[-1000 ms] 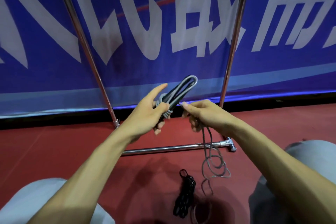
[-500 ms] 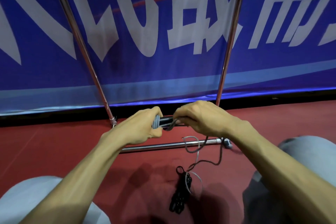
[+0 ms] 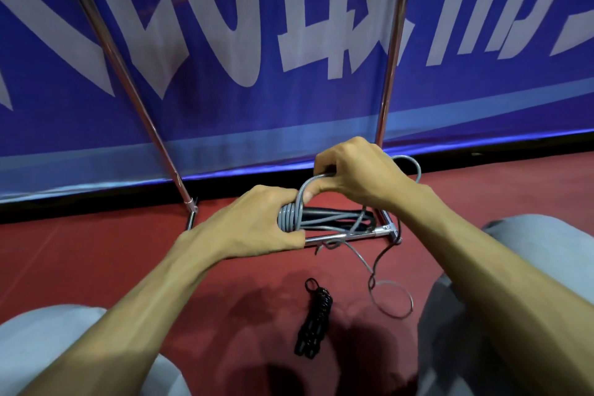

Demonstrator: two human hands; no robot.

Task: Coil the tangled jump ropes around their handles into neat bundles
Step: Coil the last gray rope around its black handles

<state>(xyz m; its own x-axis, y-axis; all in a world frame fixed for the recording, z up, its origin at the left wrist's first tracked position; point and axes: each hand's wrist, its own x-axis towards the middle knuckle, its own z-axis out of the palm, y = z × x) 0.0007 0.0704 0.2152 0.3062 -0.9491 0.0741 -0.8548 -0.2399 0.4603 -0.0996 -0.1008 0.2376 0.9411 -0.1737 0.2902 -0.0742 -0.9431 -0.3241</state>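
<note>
My left hand point(image 3: 254, 222) grips the grey jump rope bundle point(image 3: 291, 219), where several grey turns wrap round dark handles point(image 3: 337, 217) that point to the right. Above it, my right hand point(image 3: 356, 170) pinches the grey cord, which arches down onto the turns. The loose grey cord point(image 3: 390, 297) trails behind my right wrist and loops onto the red floor. A black jump rope bundle point(image 3: 313, 320) lies coiled on the floor between my knees.
A chrome rack frame point(image 3: 345, 236) stands just past my hands, with a floor bar and two upright poles. Behind it hangs a blue banner point(image 3: 289, 42) with white characters. The red floor point(image 3: 96, 254) spreads all round. My knees are at bottom left and right.
The bundle went from tilted upright to lying horizontal and lower. My right hand has risen with the cord and laid more grey turns round the handles; the loose cord on the floor has shifted.
</note>
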